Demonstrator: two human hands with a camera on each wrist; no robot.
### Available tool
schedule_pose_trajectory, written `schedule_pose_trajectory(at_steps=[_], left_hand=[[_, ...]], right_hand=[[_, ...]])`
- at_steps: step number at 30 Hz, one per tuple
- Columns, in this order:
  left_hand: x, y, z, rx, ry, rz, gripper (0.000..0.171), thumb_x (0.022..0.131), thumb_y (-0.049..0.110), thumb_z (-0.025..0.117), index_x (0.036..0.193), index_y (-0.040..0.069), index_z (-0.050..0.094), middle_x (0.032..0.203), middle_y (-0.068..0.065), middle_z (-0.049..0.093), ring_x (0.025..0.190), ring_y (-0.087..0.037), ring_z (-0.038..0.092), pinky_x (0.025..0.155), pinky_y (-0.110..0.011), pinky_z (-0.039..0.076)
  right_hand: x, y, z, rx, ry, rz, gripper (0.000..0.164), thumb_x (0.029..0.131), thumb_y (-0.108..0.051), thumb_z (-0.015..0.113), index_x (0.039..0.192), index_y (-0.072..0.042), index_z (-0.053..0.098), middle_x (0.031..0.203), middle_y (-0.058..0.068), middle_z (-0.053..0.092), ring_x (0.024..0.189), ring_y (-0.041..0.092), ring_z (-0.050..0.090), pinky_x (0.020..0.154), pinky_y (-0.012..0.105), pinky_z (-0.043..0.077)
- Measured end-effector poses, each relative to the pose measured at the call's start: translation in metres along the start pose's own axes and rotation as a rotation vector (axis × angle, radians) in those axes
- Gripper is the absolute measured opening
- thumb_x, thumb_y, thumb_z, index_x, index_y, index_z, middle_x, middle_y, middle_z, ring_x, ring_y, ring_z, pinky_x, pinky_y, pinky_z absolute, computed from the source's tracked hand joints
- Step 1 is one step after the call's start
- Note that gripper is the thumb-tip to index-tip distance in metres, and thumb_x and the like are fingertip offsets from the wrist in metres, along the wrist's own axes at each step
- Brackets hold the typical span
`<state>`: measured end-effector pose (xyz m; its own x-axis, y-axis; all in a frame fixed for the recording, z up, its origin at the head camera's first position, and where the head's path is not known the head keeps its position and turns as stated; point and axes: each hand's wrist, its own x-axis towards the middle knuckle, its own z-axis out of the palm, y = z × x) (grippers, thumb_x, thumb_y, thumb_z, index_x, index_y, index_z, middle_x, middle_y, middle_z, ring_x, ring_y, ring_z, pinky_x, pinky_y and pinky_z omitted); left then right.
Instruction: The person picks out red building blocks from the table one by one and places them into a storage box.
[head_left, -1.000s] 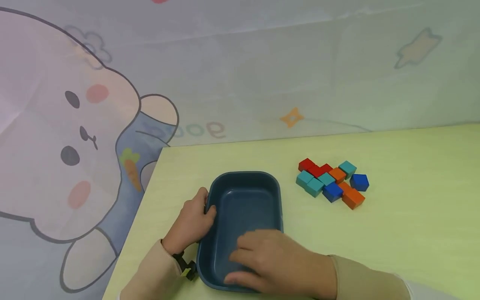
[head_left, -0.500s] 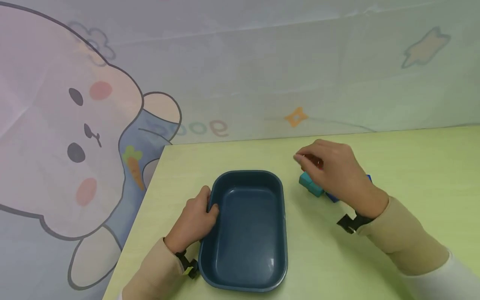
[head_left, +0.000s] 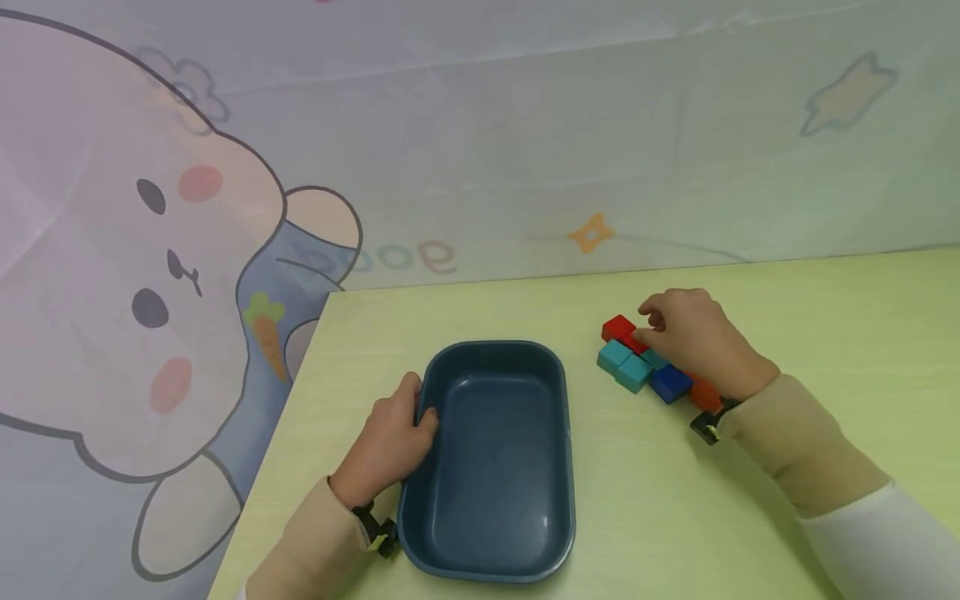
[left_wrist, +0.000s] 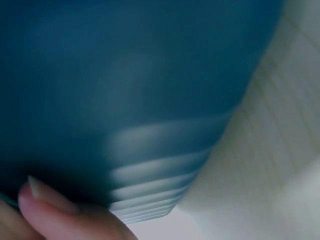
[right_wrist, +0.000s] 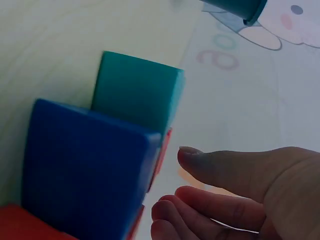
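A dark blue rectangular plastic bin [head_left: 502, 467] stands on the table with nothing visible inside. My left hand [head_left: 388, 437] grips its left rim, thumb over the edge; the left wrist view shows a digit against the bin's wall [left_wrist: 135, 75]. Over the cluster of small blocks hovers my right hand [head_left: 697, 337], fingers bent. The right wrist view shows a gap between thumb and fingers, holding nothing. Beside that hand lie a red block [head_left: 618, 327], two teal blocks [head_left: 633, 373], a blue block [head_left: 671, 383] and an orange block [head_left: 703, 394]. The hand covers other blocks.
A pale yellow-green table [head_left: 637, 517] carries everything. Behind it and at the left hangs a printed cloth [head_left: 487, 150] with a cartoon animal, a carrot and a star. Black camera straps sit at both wrists.
My right hand has gone from above the bin to the blocks, then shifted slightly right, uncovering the red blocks. The left hand stays on the bin's rim.
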<state>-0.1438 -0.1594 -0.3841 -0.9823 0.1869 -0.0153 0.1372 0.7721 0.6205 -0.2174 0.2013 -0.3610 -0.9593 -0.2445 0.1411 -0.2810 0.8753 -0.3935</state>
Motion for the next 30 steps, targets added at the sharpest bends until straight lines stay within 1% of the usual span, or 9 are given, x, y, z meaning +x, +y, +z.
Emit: schedule_pose_trajectory(at_steps=[5, 14, 19, 27, 30], left_hand=[[0.000, 0.000, 0.000, 0.004, 0.006, 0.001, 0.016, 0.096, 0.008, 0.053, 0.087, 0.006, 0.041, 0.058, -0.002, 0.039, 0.042, -0.015, 0.047, 0.042, -0.024, 0.039], [-0.001, 0.000, -0.001, 0.003, 0.018, 0.000, 0.014, 0.096, 0.008, 0.053, 0.089, 0.007, 0.041, 0.058, -0.003, 0.041, 0.042, -0.015, 0.049, 0.042, -0.023, 0.040], [-0.002, 0.001, -0.001, 0.003, 0.012, -0.010, 0.014, 0.097, 0.009, 0.053, 0.089, 0.007, 0.042, 0.059, -0.003, 0.042, 0.043, -0.015, 0.050, 0.043, -0.023, 0.040], [-0.001, 0.001, -0.001, 0.004, 0.005, -0.001, 0.014, 0.097, 0.008, 0.053, 0.088, 0.007, 0.041, 0.059, -0.003, 0.042, 0.043, -0.015, 0.050, 0.043, -0.023, 0.040], [-0.001, 0.001, -0.001, 0.001, -0.001, 0.000, 0.014, 0.097, 0.008, 0.052, 0.088, 0.007, 0.041, 0.059, -0.003, 0.042, 0.043, -0.015, 0.050, 0.042, -0.023, 0.040]], right_hand=[[0.002, 0.001, 0.007, -0.027, -0.038, -0.013, 0.035, 0.086, -0.012, 0.071, 0.110, 0.014, 0.066, 0.096, 0.029, 0.072, 0.086, 0.037, 0.069, 0.077, 0.050, 0.056], [0.005, -0.002, 0.012, -0.050, -0.080, 0.003, 0.042, 0.086, -0.020, 0.073, 0.113, 0.011, 0.067, 0.097, 0.028, 0.073, 0.083, 0.036, 0.068, 0.074, 0.048, 0.057], [0.005, -0.002, 0.013, -0.064, -0.058, 0.000, 0.044, 0.086, -0.020, 0.072, 0.116, 0.012, 0.065, 0.097, 0.029, 0.073, 0.082, 0.037, 0.070, 0.074, 0.049, 0.057], [0.001, -0.005, 0.006, -0.056, -0.006, -0.027, 0.040, 0.086, -0.018, 0.071, 0.112, 0.011, 0.067, 0.093, 0.028, 0.075, 0.081, 0.038, 0.071, 0.074, 0.050, 0.057], [-0.001, -0.010, 0.002, -0.040, 0.029, -0.050, 0.039, 0.085, -0.019, 0.071, 0.110, 0.011, 0.068, 0.092, 0.027, 0.075, 0.080, 0.036, 0.071, 0.073, 0.050, 0.057]])
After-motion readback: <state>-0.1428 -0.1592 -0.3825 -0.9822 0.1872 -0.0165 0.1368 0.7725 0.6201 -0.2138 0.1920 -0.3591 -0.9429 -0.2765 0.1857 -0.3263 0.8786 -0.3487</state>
